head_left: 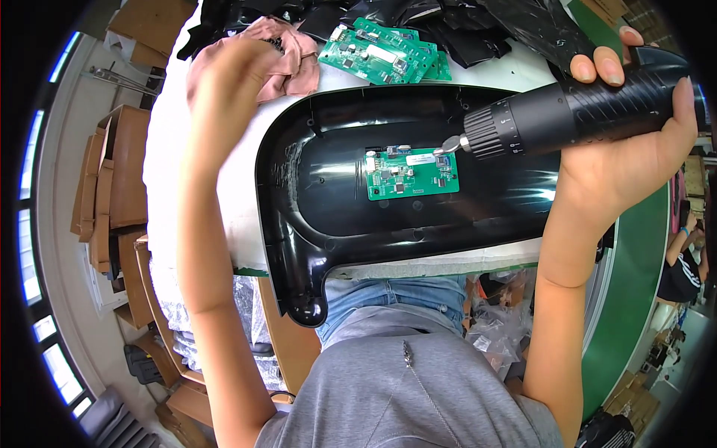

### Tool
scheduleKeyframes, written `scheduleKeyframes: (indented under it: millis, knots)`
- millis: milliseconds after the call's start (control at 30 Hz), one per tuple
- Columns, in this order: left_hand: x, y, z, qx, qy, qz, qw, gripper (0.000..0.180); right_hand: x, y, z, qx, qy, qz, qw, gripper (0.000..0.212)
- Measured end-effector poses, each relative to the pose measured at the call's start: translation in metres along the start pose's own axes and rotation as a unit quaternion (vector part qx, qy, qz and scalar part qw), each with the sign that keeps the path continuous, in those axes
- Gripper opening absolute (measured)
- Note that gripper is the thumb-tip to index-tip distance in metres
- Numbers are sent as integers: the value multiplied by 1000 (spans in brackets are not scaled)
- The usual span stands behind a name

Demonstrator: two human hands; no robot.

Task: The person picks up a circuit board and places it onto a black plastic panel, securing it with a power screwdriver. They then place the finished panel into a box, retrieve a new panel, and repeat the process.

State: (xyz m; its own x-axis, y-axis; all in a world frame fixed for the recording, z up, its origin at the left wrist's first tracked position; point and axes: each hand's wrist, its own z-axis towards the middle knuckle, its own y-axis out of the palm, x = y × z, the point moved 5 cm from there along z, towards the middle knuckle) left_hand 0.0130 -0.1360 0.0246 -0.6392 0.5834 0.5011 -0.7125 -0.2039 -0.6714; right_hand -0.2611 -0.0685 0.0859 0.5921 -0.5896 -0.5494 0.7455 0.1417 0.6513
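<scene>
My right hand [624, 168] is wrapped round a black electric screwdriver [530, 119] with a ribbed, numbered collar. Its tip hangs above the right part of a green circuit board [412, 181]; I cannot tell whether it touches. The board lies inside a long, curved black plastic housing [340, 213] whose hollow side faces up. At the upper left, my left hand [235, 78] is over a crumpled pink cloth [300, 66], beside small dark pieces that look like screws [277, 44]. Its fingers are partly hidden and blurred.
Several loose green circuit boards [377, 56] are stacked beyond the housing. Black plastic bags [463, 33] lie along the table's far side. White covering [172, 172] spreads over the table. Cardboard boxes [123, 168] stand at left; another person [683, 269] is at far right.
</scene>
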Motion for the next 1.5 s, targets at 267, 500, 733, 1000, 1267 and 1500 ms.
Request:
scheduleKeyframes:
  millis: [267, 500, 733, 1000, 1267, 1500]
  knots:
    - [102, 42, -34, -218, 137, -185, 948, 27, -1, 1, -7, 7, 64, 50, 997, 37]
    - [98, 40, -33, -174, 153, -230, 945, 24, 3, 18, -16, -35, 65, 36, 997, 38]
    - [94, 44, -33, -194, 117, -234, 945, 24, 4, 23, -17, -61, 54, -23, 996, 39]
    - [90, 46, -33, -201, 101, -237, 945, 23, 10, 22, -20, -27, 62, 2, 998, 40]
    - [85, 36, -24, -191, 129, -210, 950, 36, 5, 12, -12, 17, 43, 7, 999, 41]
    - [83, 40, -29, -197, 130, -221, 946, 28, 11, 19, -17, -16, 76, -10, 997, 42]
